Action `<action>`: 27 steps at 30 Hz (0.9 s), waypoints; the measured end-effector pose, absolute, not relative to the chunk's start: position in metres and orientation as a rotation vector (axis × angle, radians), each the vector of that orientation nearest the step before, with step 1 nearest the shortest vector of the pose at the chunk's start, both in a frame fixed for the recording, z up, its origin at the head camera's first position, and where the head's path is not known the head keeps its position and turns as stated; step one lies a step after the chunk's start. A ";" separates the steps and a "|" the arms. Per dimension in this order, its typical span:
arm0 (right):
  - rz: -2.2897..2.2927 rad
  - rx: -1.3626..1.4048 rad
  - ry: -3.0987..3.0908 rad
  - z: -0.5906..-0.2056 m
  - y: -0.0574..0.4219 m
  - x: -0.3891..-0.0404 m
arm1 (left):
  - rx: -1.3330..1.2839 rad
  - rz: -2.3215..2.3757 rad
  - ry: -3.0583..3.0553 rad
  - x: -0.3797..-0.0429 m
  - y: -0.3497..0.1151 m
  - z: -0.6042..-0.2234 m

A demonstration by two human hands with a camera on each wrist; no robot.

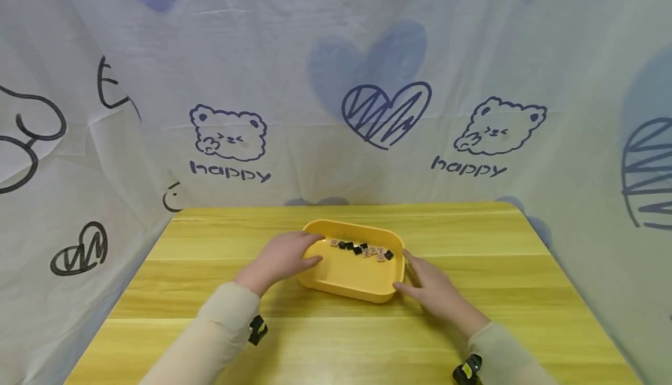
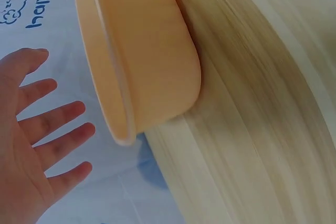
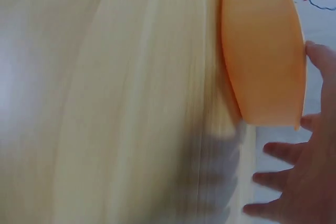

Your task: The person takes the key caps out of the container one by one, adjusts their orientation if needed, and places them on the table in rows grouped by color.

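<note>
A shallow yellow tray (image 1: 346,273) sits on the wooden table, angled slightly. Small black cubes (image 1: 357,250) and beige cubes (image 1: 380,255) with markings lie in a loose row along its far side. My left hand (image 1: 283,255) hovers at the tray's left end, thumb and fingers reaching over the rim; the left wrist view shows that hand (image 2: 37,145) with spread fingers, apart from the tray wall (image 2: 157,51). At the opposite end is my right hand (image 1: 433,290), its thumb at the near right corner. Its fingers (image 3: 283,179) spread beside the tray in the right wrist view.
The table (image 1: 336,344) has a yellow wood-grain top and extends around the tray on all sides. Behind it and at both sides hangs a pale cloth (image 1: 310,163) with hearts and bear drawings. Each wrist carries a small black device (image 1: 257,330).
</note>
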State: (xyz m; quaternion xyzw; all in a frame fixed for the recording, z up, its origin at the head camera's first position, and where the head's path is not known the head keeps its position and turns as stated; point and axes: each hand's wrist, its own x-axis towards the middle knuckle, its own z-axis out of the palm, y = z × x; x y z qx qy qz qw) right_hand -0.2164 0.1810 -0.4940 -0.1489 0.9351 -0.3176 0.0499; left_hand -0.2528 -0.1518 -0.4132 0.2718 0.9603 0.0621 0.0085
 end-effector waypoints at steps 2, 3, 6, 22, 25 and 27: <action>-1.035 -0.414 2.802 -0.495 0.179 -0.215 | 0.842 0.221 2.974 -0.256 -0.147 -0.414; -1.053 -0.390 2.783 -0.496 0.179 -0.215 | 0.840 0.230 2.962 -0.259 -0.144 -0.415; -1.058 -0.329 2.742 -0.496 0.177 -0.213 | 0.820 0.253 2.930 -0.266 -0.137 -0.418; -0.955 -0.247 2.751 -0.495 0.176 -0.210 | 0.901 0.323 2.706 -0.287 -0.087 -0.428; -0.929 -0.233 2.730 -0.495 0.176 -0.209 | 0.932 0.335 2.698 -0.289 -0.075 -0.432; -0.919 -0.230 2.722 -0.495 0.175 -0.209 | 0.949 0.336 2.695 -0.290 -0.068 -0.436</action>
